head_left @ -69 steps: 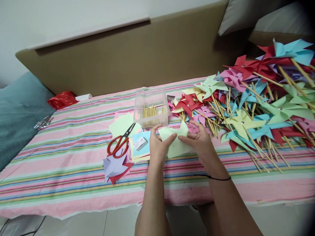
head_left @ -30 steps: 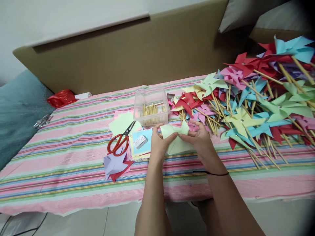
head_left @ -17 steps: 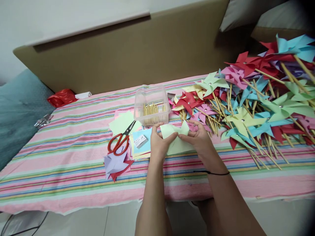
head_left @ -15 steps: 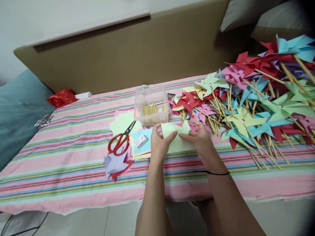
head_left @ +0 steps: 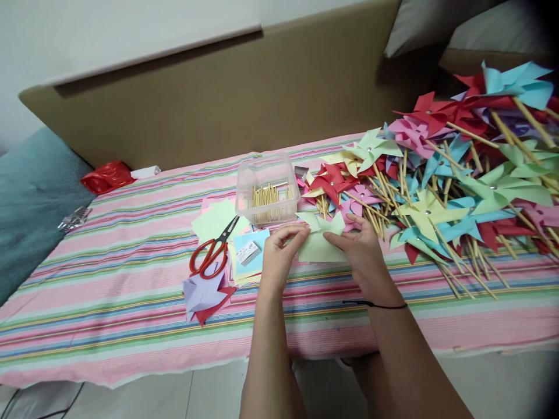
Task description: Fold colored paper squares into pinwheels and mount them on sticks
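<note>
A pale green square of paper (head_left: 322, 247), with slits cut in from its corners, is held up between my hands. My left hand (head_left: 282, 250) pinches its left edge between thumb and fingertips. On the other side my right hand (head_left: 360, 241) grips it, thumb on the near face and fingers behind. Left of my hands lie red-handled scissors (head_left: 213, 250) with black blades, partly over loose paper sheets (head_left: 216, 218). A small white box (head_left: 248, 254) rests on a blue sheet (head_left: 259, 238).
Behind my hands stands a clear plastic box (head_left: 267, 189) of short wooden sticks. Finished paper pinwheels (head_left: 428, 212) on sticks are heaped at the right. Purple cut paper (head_left: 203, 294) lies below the scissors. A red plastic bag (head_left: 108, 177) sits at the far left on the striped cloth (head_left: 144, 279).
My left hand has shifted its pinch on the green paper outward to the left edge. More of the paper's slit upper part now shows, and the view has moved slightly.
</note>
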`<state>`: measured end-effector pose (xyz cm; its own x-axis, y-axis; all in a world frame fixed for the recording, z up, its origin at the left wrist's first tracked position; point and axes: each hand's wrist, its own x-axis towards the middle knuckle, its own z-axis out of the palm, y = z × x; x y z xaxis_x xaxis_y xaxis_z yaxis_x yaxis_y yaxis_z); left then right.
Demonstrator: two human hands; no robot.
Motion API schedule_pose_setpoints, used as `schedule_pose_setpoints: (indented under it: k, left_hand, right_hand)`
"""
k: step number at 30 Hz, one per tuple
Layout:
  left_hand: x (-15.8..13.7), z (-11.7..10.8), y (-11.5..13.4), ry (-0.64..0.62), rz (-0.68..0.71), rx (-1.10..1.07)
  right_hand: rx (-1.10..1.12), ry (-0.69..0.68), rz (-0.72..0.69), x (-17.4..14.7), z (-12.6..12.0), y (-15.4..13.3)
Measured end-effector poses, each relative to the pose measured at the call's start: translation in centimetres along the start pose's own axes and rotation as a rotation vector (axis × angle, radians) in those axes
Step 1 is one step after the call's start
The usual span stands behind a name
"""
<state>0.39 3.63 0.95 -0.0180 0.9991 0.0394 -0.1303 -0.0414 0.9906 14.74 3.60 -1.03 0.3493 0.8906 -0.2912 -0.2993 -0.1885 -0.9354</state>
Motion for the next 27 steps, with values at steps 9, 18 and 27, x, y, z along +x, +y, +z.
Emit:
schedule_pose_setpoints:
  k: [9, 18, 27]
  left_hand:
    - [-0.12, 0.8, -0.18, 0.055, -0.139, -0.135]
    - [-0.18, 0.63, -0.54, 0.048, -0.228, -0.207]
    - [-0.11, 0.57, -0.74, 0.033, -0.268, -0.197]
  right_hand:
    - [0.062, -0.097, -0.05, -0.44, 0.25, -0.12]
    - [0.065, -0.19, -0.037, -0.69, 0.12, -0.32]
    - [0.023, -0.246, -0.043, -0.54, -0.24, -0.24]
